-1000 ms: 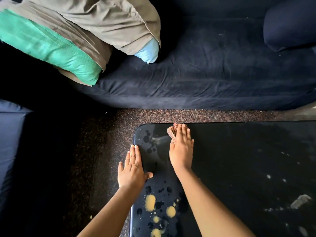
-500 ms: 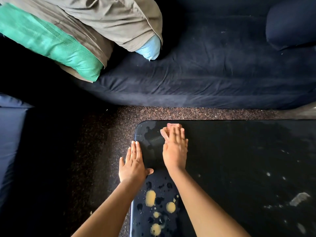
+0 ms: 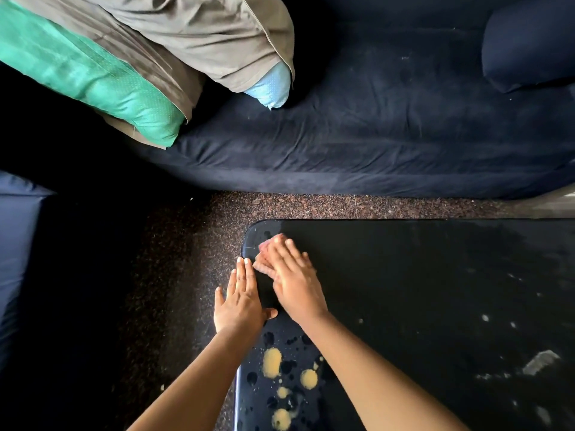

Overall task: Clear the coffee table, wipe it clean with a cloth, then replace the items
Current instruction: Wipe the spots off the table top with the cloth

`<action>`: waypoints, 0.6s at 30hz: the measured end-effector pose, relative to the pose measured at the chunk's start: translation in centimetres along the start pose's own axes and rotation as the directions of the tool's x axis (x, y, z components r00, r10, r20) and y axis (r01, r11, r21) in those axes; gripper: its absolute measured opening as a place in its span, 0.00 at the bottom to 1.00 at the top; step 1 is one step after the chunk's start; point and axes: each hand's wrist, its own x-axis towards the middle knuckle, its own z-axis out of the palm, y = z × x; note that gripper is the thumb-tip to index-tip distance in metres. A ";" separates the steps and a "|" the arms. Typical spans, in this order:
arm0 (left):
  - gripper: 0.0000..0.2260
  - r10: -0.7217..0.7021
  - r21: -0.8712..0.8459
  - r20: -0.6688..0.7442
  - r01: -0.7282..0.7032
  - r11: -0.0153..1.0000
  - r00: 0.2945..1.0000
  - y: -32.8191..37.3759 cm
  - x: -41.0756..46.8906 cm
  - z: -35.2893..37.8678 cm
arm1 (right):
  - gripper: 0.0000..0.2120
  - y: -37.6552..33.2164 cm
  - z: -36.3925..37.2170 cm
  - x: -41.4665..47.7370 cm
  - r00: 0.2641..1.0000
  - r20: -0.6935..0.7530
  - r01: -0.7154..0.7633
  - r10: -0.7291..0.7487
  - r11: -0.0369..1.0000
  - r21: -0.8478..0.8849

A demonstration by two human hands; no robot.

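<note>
Mid-wipe, looks cleared but nowhere near done. Left hand [image 3: 241,301] flat on the tabletop [image 3: 404,290] edge, fingers straight and together. Just right of it, right hand [image 3: 292,284] with fingers laid out flat, pressing the cloth [image 3: 267,244] into the upper-left corner. Yellow blobs [image 3: 272,362] below and white smears [image 3: 539,362] at lower right yet to wipe, then items to put back.

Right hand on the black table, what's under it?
A pinkish-brown cloth peeks out from under the right hand, near the far left corner of the glossy black coffee table. The hand covers most of it, hiding its full shape.
</note>
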 end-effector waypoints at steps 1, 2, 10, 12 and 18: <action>0.48 0.000 -0.003 0.001 0.000 1.000 1.000 0.0 0.0 0.0 | 0.29 0.6 -0.1 0.1 0.992 0.052 0.112 -0.112 0.994 0.013; 0.48 0.001 -0.004 0.003 0.000 1.000 1.000 -0.1 0.0 0.0 | 0.29 1.6 -0.3 0.5 0.987 0.068 0.141 -0.143 0.990 0.028; 0.48 0.002 0.003 0.020 -0.002 1.000 1.000 0.0 -0.1 -0.3 | 0.30 0.2 -0.9 4.6 0.956 -0.023 -0.291 0.291 0.957 0.005; 0.48 -0.001 -0.008 0.015 0.001 1.000 1.000 0.0 -0.1 -0.2 | 0.30 -0.2 -0.8 3.7 0.996 0.089 0.006 -0.009 1.000 0.024; 0.47 -0.005 -0.007 0.001 0.005 1.000 1.000 0.0 -0.3 -0.1 | 0.31 2.7 -1.3 4.1 0.907 -0.065 -0.415 0.417 0.909 0.044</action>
